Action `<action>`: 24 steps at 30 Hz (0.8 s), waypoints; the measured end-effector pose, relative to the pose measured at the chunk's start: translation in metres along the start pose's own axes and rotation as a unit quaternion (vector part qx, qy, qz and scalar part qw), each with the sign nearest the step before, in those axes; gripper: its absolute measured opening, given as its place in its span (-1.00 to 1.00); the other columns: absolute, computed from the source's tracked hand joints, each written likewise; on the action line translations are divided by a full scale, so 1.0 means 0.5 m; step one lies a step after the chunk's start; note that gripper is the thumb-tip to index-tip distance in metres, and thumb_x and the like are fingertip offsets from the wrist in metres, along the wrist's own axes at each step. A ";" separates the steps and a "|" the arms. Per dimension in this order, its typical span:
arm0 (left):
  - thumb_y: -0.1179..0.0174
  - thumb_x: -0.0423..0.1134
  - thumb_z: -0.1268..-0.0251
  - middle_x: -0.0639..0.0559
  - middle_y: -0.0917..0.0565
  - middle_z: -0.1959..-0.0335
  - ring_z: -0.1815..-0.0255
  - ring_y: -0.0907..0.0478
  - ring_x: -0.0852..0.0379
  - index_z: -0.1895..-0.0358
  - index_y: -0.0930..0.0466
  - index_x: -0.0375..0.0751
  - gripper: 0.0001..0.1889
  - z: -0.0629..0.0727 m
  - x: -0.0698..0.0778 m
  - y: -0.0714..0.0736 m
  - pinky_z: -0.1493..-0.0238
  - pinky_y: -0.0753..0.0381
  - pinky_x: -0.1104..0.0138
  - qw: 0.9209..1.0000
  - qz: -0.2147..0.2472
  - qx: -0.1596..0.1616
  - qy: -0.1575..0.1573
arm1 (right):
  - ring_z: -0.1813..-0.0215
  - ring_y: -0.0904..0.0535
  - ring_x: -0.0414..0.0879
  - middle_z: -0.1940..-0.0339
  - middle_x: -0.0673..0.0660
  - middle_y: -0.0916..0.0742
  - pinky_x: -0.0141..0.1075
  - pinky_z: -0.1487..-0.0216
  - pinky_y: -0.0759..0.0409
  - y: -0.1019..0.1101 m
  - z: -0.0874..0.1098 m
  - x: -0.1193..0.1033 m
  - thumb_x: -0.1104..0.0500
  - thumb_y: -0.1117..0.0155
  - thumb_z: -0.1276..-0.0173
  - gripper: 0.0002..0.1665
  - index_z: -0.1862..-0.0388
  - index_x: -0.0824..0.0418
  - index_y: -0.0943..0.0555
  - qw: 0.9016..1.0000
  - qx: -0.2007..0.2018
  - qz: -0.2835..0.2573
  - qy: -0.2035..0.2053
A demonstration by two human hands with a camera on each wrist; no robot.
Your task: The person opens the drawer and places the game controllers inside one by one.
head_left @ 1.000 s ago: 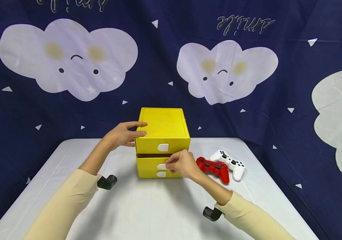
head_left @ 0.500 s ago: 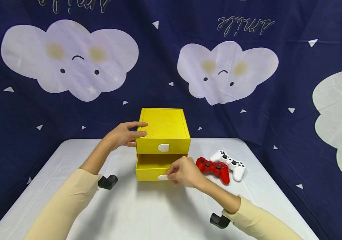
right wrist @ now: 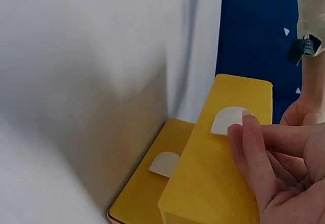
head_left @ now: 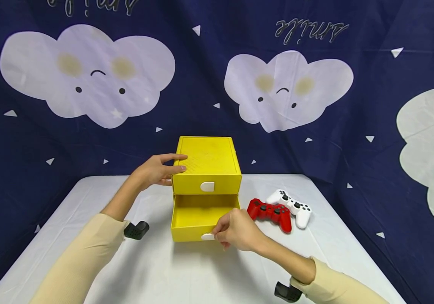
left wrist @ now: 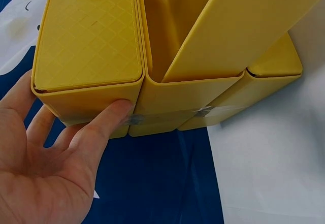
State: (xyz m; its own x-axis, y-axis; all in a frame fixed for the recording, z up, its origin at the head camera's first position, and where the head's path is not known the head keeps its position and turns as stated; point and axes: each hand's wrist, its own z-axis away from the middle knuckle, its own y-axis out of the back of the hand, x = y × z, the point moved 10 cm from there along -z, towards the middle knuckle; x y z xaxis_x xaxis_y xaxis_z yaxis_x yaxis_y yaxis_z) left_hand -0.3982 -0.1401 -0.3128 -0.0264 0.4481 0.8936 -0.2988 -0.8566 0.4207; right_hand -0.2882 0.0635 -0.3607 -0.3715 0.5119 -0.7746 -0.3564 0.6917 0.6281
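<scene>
A yellow drawer cabinet [head_left: 209,156] stands on the white-covered table. My left hand [head_left: 154,171] rests on its upper left side, straight fingers over the top; the left wrist view shows the thumb [left wrist: 114,116] against the side wall. With my right hand [head_left: 239,230] I pinch the white handle [right wrist: 226,121] of the middle drawer [head_left: 186,235], which is pulled well out and shows a bare yellow inside. The top drawer [head_left: 186,185] is closed. Beneath the pulled-out one, the bottom drawer [right wrist: 139,198] appears closed in the right wrist view.
A red game controller [head_left: 271,214] and a white game controller [head_left: 302,216] lie right of the cabinet, close to my right hand. Behind the table [head_left: 133,270] hangs a dark blue cloth [head_left: 197,84] with pale clouds. Black devices [head_left: 136,231] sit at both wrists.
My right hand has pulled the middle drawer toward me, from slightly out to far out, uncovering its inside and hiding the bottom drawer in the head view. My left hand has stayed put.
</scene>
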 end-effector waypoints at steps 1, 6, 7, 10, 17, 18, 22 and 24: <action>-0.30 0.02 -0.41 -0.09 -0.21 -0.62 -0.42 -0.46 -0.27 -0.53 -0.33 0.19 -0.34 0.000 0.000 0.000 -0.29 -0.61 0.00 1.000 0.000 0.001 -0.001 | 0.66 -0.66 -0.15 0.67 0.11 -0.73 -0.30 0.55 -0.72 -0.001 0.002 -0.001 0.46 -0.39 -0.19 -0.87 0.46 0.30 -0.78 1.000 -0.002 -0.003 0.000; -0.29 0.01 -0.42 -0.10 -0.21 -0.62 -0.42 -0.45 -0.27 -0.53 -0.33 0.17 -0.34 0.000 0.001 0.000 -0.29 -0.61 0.00 1.000 0.003 0.000 -0.003 | 0.65 -0.68 -0.15 0.65 0.11 -0.75 -0.30 0.55 -0.72 -0.002 0.007 -0.005 0.47 -0.39 -0.18 -0.88 0.45 0.31 -0.79 1.000 -0.009 -0.011 -0.002; -0.29 0.01 -0.42 -0.11 -0.21 -0.62 -0.42 -0.45 -0.27 -0.53 -0.33 0.17 -0.34 -0.001 0.000 0.000 -0.29 -0.61 0.00 1.000 0.003 0.000 -0.003 | 0.65 -0.68 -0.15 0.65 0.12 -0.75 -0.30 0.55 -0.72 -0.003 0.007 -0.004 0.47 -0.39 -0.18 -0.88 0.45 0.32 -0.79 1.000 -0.012 -0.013 -0.004; -0.30 0.01 -0.41 -0.11 -0.22 -0.61 -0.41 -0.46 -0.26 -0.54 -0.32 0.17 -0.34 -0.003 -0.001 -0.001 -0.29 -0.61 0.01 1.000 0.004 0.000 -0.002 | 0.66 -0.69 -0.14 0.65 0.11 -0.75 -0.31 0.55 -0.72 -0.003 0.007 -0.005 0.46 -0.39 -0.19 -0.88 0.44 0.32 -0.79 1.000 -0.018 -0.010 -0.008; -0.30 0.01 -0.41 -0.12 -0.23 -0.61 -0.41 -0.46 -0.26 -0.54 -0.32 0.16 -0.34 -0.002 -0.001 0.000 -0.28 -0.62 0.01 1.000 0.004 -0.002 -0.004 | 0.64 -0.70 -0.13 0.63 0.12 -0.76 -0.31 0.51 -0.73 -0.005 0.008 -0.004 0.46 -0.38 -0.20 -0.89 0.39 0.34 -0.80 0.999 -0.029 -0.015 -0.016; -0.30 0.01 -0.41 -0.12 -0.23 -0.60 -0.42 -0.46 -0.27 -0.54 -0.32 0.16 -0.34 -0.002 -0.001 0.000 -0.28 -0.62 0.00 1.000 0.004 -0.002 -0.004 | 0.63 -0.71 -0.13 0.62 0.13 -0.76 -0.32 0.50 -0.73 -0.006 0.009 -0.004 0.45 -0.38 -0.20 -0.89 0.38 0.34 -0.81 0.999 -0.031 -0.017 -0.017; -0.30 0.01 -0.41 -0.12 -0.23 -0.60 -0.42 -0.45 -0.27 -0.53 -0.33 0.16 -0.34 -0.003 -0.003 0.001 -0.29 -0.61 0.00 1.000 0.007 -0.002 -0.006 | 0.62 -0.71 -0.14 0.57 0.23 -0.78 -0.32 0.47 -0.73 -0.011 0.009 -0.004 0.45 -0.37 -0.22 -0.88 0.33 0.35 -0.81 0.998 -0.041 -0.030 -0.024; -0.30 0.00 -0.41 -0.11 -0.23 -0.60 -0.42 -0.45 -0.27 -0.53 -0.33 0.16 -0.34 -0.003 -0.003 0.000 -0.29 -0.61 -0.01 1.000 0.010 -0.003 -0.005 | 0.61 -0.71 -0.14 0.55 0.25 -0.78 -0.32 0.46 -0.74 -0.014 0.010 -0.005 0.43 -0.37 -0.23 -0.88 0.31 0.35 -0.81 0.998 -0.051 -0.031 -0.028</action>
State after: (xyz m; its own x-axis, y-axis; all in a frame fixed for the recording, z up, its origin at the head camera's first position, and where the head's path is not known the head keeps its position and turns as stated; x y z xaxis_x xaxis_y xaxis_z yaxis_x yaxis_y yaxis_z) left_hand -0.3994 -0.1404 -0.3144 -0.0234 0.4278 0.9036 -0.3040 -0.8641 0.4012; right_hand -0.2805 0.0602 -0.3635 -0.2980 0.4988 -0.8139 -0.4635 0.6697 0.5802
